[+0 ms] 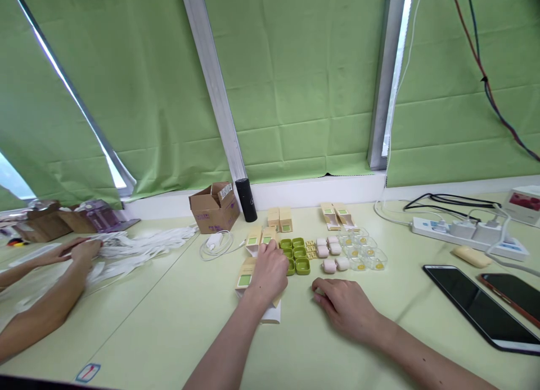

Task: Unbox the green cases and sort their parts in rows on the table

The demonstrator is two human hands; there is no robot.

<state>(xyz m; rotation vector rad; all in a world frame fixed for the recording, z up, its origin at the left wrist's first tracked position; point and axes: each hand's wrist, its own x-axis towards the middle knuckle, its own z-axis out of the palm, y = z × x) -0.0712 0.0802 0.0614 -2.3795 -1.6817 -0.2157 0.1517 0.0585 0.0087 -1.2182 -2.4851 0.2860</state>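
My left hand (269, 269) has its fingers bent down over the table, between a beige and green paper carton (245, 277) and the green square cases (302, 265). Whatever its fingertips grip is hidden behind the hand. A white paper piece (272, 314) lies under that wrist. My right hand (343, 303) rests on the table with curled fingers, holding nothing I can see. In front of it are several pale pink rounded cases (329, 265). Small yellow printed pieces (311, 249) lie beside the green cases. To the right sit clear plastic cases (358, 263) with yellow spots inside.
More cartons (286, 219) stand behind. A cardboard box (214, 209), black bottle (246, 200) and white charger cable (216, 243) are further back. Rightward lie a power strip (468, 236) and a phone (481, 305). Another person's hands (82, 252) handle white strips (139, 246) at left.
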